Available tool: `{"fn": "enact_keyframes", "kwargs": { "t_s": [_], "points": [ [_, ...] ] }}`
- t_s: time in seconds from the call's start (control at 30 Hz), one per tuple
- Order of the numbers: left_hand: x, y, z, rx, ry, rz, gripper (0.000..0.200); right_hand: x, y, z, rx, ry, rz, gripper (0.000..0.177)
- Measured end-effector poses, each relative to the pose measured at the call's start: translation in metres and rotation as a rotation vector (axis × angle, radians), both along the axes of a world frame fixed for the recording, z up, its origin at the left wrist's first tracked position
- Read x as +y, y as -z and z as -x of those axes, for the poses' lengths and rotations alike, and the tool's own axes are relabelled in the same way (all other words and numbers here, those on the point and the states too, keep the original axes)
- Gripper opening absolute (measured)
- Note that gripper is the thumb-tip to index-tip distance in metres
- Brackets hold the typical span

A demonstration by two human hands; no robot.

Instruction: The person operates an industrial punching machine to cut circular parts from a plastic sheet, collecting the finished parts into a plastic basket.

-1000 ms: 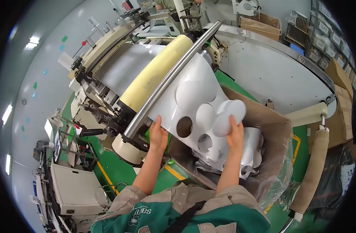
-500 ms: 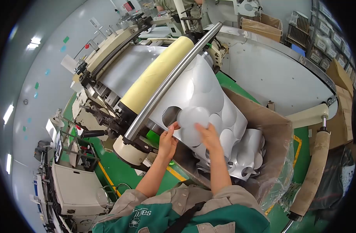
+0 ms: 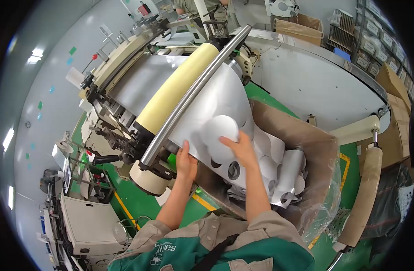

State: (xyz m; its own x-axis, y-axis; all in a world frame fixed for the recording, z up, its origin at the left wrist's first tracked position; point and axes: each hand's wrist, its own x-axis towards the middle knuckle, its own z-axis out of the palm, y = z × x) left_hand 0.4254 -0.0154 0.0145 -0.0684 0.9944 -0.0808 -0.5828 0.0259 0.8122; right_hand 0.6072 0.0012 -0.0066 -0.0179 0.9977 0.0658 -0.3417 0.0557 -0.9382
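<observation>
A silvery sheet (image 3: 202, 108) comes down from under a metal bar (image 3: 195, 95) and a yellow roller (image 3: 177, 86) into a large cardboard box (image 3: 283, 119) lined with plastic. My right hand (image 3: 239, 149) pinches a round silvery disc (image 3: 225, 128) over the sheet; a blurred round shape lies just left of it. At the sheet's left edge is my left hand (image 3: 186, 163), upright with fingers extended and holding nothing visible. Dark round holes show in the sheet below the disc. Curled sheet and loose discs (image 3: 298, 184) lie in the box.
A padded roller arm (image 3: 365, 194) stands at the right, beside a dark bag. A white cabinet (image 3: 90, 221) is at the lower left. Behind the machine a co-worker (image 3: 200, 11) is partly visible. Shelves with labelled boxes (image 3: 374, 43) line the back right.
The disc has come away from the sheet in my right hand. My left hand has moved slightly left and its fingers have straightened. The hole at the sheet's left edge no longer shows.
</observation>
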Motion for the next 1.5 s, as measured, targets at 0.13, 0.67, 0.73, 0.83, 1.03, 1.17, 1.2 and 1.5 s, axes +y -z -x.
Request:
{"fn": "enact_keyframes", "kwargs": {
  "t_s": [0.13, 0.67, 0.73, 0.83, 1.03, 1.17, 1.2, 1.5],
  "points": [
    [-0.009, 0.014, -0.001, -0.016, 0.006, 0.068, 0.033, 0.019, -0.008, 0.033, -0.267, -0.123, -0.040, 0.040],
    [-0.006, -0.002, 0.001, 0.120, 0.012, 0.046, 0.030, -0.015, 0.058, -0.008, 0.515, -0.132, 0.176, 0.042],
    [0.000, -0.001, 0.011, 0.103, -0.006, 0.016, 0.030, -0.020, 0.078, -0.027, 0.720, 0.026, 0.172, 0.038],
    [0.001, -0.008, 0.003, 0.104, -0.009, 0.021, 0.031, -0.024, 0.063, -0.041, 0.849, 0.108, 0.142, 0.034],
    [-0.001, -0.001, -0.006, 0.058, 0.013, 0.003, 0.032, 0.006, 0.012, 0.000, 0.252, -0.047, 0.030, 0.040],
    [-0.003, -0.001, -0.001, 0.078, 0.068, -0.008, 0.034, 0.023, -0.004, 0.032, -0.001, -0.171, -0.062, 0.046],
    [-0.003, 0.000, 0.002, 0.091, 0.081, 0.002, 0.035, 0.022, -0.001, 0.035, 0.005, -0.181, -0.055, 0.052],
    [0.001, -0.007, 0.005, 0.107, -0.034, -0.017, 0.035, -0.030, 0.080, -0.047, 0.979, 0.125, 0.208, 0.038]
  ]
}}
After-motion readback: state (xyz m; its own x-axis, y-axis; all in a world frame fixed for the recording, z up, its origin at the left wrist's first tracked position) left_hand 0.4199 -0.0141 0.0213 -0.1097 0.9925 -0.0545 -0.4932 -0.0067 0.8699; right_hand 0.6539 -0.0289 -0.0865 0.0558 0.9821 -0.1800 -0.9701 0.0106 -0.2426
